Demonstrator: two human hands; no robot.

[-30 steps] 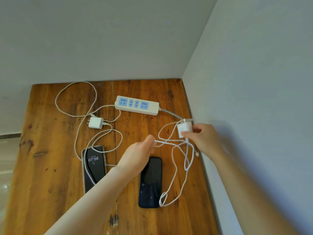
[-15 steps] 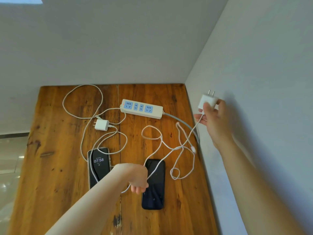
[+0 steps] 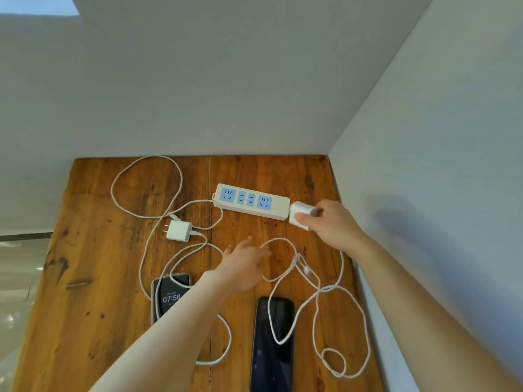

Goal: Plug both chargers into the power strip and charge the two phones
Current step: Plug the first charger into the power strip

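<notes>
A white power strip (image 3: 278,207) with blue sockets lies at the back of the wooden table (image 3: 93,278). My right hand (image 3: 332,223) grips a white charger (image 3: 301,215) right at the strip's right end. Its white cable (image 3: 341,304) loops over the table and across a dark phone (image 3: 273,360). My left hand (image 3: 244,263) hovers open over the table's middle, holding nothing. A second white charger (image 3: 179,231) lies unplugged left of the strip, its cable (image 3: 141,213) curling over a lit phone (image 3: 168,297) that shows 07:58.
Grey walls close the table in at the back and along the right edge. A pale tiled floor (image 3: 19,292) shows past the table's left edge. The strip's own grey cord runs off to the right, hidden behind my right hand.
My right hand has brought the charger down from up by the wall to the strip's right end. My left hand has let go of the cable and moved forward, fingers spread.
</notes>
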